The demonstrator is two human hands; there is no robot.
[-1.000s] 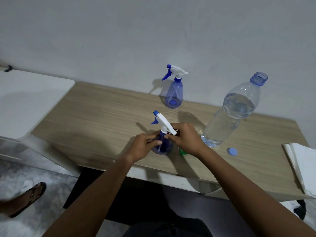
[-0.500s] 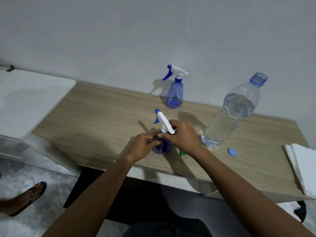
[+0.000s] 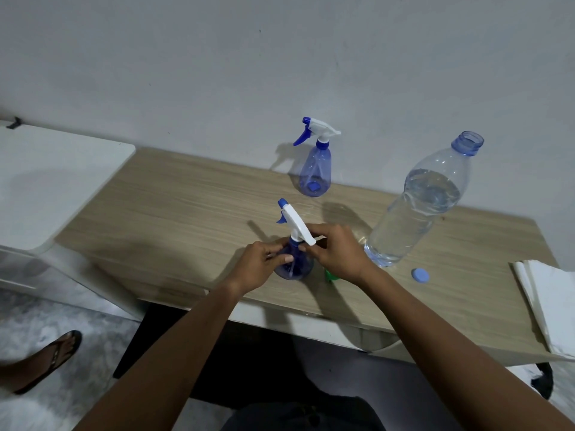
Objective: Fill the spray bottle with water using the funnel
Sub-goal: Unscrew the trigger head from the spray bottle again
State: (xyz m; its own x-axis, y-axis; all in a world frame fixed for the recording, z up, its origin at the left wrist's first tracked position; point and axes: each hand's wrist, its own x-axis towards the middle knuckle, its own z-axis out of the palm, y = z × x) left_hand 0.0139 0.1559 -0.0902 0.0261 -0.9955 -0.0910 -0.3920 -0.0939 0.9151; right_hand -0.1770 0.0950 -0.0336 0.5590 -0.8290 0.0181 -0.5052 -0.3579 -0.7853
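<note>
Your left hand (image 3: 258, 265) is wrapped round the rounded shoulder of the spray bottle (image 3: 294, 265), fingers curled against its see-through blue plastic. Your right hand (image 3: 337, 253) pinches the bottle at the neck, fingertips closed on the collar just under the trigger head (image 3: 295, 223). That head is smooth white plastic, long and angled, with a small blue nozzle tip at its far end and a blue trigger under it. The bottle stands upright near the front edge of the table (image 3: 186, 206), which has a pale wood-grain top with fine streaks running lengthwise. A thin dip tube shows through the bottle's wall.

Just beside the bottle, under your right wrist, a sliver of the green funnel (image 3: 330, 275) lies on the table; most of it is hidden, so its shape cannot be told.

Near the wall stands a second spray bottle (image 3: 315, 169) of the same cone shape, tinted blue with a white and blue head. To your right the water bottle (image 3: 417, 206) is tall, clear and ribbed, with a blue threaded neck standing open and water filling it most of the way. Its round pale-blue cap (image 3: 420, 274) lies flat on the table near its base. A stack of folded white sheets (image 3: 547, 300) rests at the table's right end. A white matte surface (image 3: 46, 181) adjoins the table's left end.
</note>
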